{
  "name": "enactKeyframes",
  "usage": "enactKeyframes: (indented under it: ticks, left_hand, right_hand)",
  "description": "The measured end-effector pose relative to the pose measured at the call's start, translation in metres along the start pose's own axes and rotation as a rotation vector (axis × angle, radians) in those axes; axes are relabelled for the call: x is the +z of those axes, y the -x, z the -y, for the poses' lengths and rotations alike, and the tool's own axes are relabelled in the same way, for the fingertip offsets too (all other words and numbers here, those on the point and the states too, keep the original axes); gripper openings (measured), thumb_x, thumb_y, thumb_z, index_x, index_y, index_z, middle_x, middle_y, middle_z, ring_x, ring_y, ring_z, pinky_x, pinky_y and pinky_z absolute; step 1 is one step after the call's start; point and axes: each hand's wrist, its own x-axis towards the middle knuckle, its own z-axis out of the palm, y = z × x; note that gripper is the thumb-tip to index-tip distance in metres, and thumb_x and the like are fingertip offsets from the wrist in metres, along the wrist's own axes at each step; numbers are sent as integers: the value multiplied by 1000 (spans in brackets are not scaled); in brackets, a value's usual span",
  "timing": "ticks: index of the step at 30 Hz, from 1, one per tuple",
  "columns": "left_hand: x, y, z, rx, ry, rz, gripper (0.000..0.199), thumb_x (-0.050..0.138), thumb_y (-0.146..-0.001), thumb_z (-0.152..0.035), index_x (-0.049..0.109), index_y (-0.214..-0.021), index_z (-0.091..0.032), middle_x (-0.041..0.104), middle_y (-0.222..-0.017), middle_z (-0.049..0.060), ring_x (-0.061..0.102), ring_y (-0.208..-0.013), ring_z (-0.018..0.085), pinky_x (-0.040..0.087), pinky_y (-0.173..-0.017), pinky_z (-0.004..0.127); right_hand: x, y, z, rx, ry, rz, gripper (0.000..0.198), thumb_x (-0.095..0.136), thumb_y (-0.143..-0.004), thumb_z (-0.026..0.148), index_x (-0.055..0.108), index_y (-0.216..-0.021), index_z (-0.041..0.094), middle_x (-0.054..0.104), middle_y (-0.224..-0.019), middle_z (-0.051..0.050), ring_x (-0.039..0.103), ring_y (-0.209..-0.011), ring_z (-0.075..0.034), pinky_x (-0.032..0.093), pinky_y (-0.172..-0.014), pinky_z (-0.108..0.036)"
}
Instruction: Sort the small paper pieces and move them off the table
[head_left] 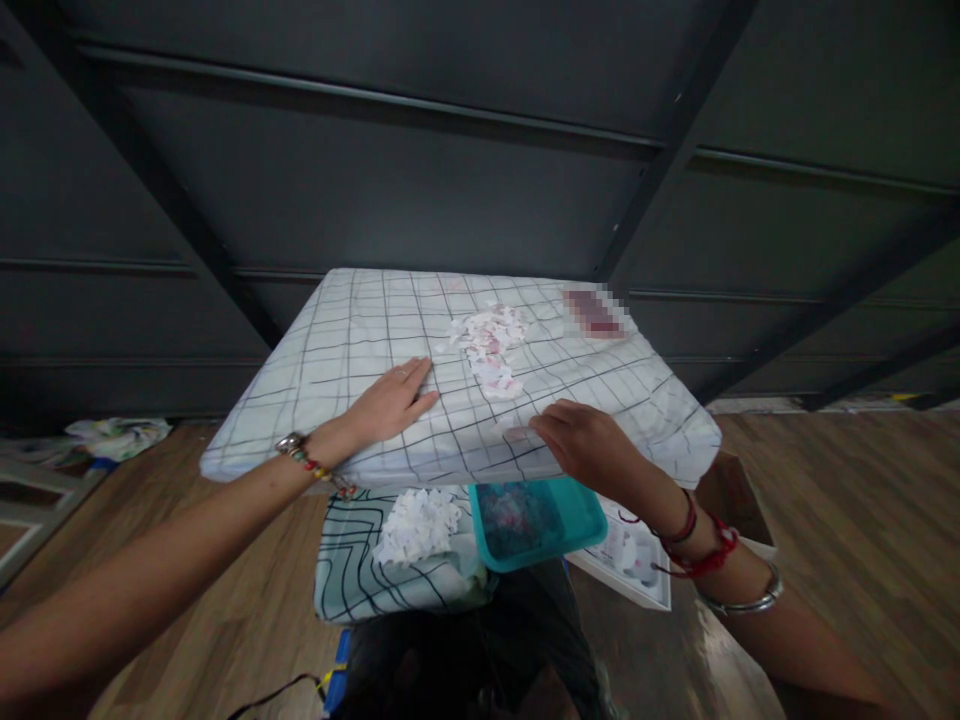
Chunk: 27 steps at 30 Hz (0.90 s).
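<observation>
My left hand (pixel 391 402) lies flat on the white checked cloth (pixel 337 350) that covers a small table, its fingers stretched out and holding nothing. Just beyond its fingertips is a loose heap of white and pinkish scraps (pixel 491 345), which look like paper. My right hand (pixel 577 435) is over the near part of the cloth with its fingers pinched together. A small pale scrap (pixel 517 433) shows at those fingertips; whether it is gripped or merely touched is hard to make out.
Below the table edge, a teal plastic tub (pixel 585 515) with dark contents sits at my lap. Left of it, more white scraps (pixel 420 525) rest on a patterned cushion (pixel 352 590). A white box (pixel 652 595) stands right, with a cardboard box (pixel 735 500) behind. A pixelated reddish object (pixel 594 313) lies far right.
</observation>
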Motion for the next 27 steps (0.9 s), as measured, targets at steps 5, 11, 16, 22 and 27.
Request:
enactKeyframes:
  ticks: [5,11,16,22,27]
  left_hand:
    - [3,-1,2,2,5,-1,64,22,-90,-52,23,-137,-7,30,-141,15,25,-130,24,21,-106,39]
    - [3,-2,3,-2,21,-8,64,23,-90,-52,24,-137,-8,32,-140,14,26,-130,25,21,-106,39]
    - [3,-1,3,-4,34,4,64,23,-89,-52,22,-138,-10,30,-141,14,25,-130,26,21,-106,42]
    - [4,-3,4,7,32,-2,65,22,-90,-52,23,-137,-7,30,-141,15,25,-130,26,20,-106,41]
    - [3,-1,3,3,40,-8,63,24,-89,-52,23,-137,-10,31,-141,13,25,-130,26,21,-106,42]
  right_hand:
    - [1,13,-5,-56,-99,-23,17,44,-84,9,60,-82,14,58,-77,-6,51,-75,-14,40,-67,-25]
    - [6,8,-10,0,-55,-38,18,44,-85,12,62,-85,13,59,-75,-6,52,-74,-16,41,-64,-26]
    - [4,16,-10,-78,-109,-24,19,44,-84,8,62,-86,14,59,-77,-6,53,-74,-14,42,-64,-25]
    - [-5,28,-8,-69,-135,-22,19,45,-83,8,63,-84,15,60,-76,-5,53,-74,-14,42,-66,-25]
    - [4,8,-3,177,-12,-67,20,42,-85,12,61,-81,14,59,-74,-6,52,-72,-16,37,-60,-26]
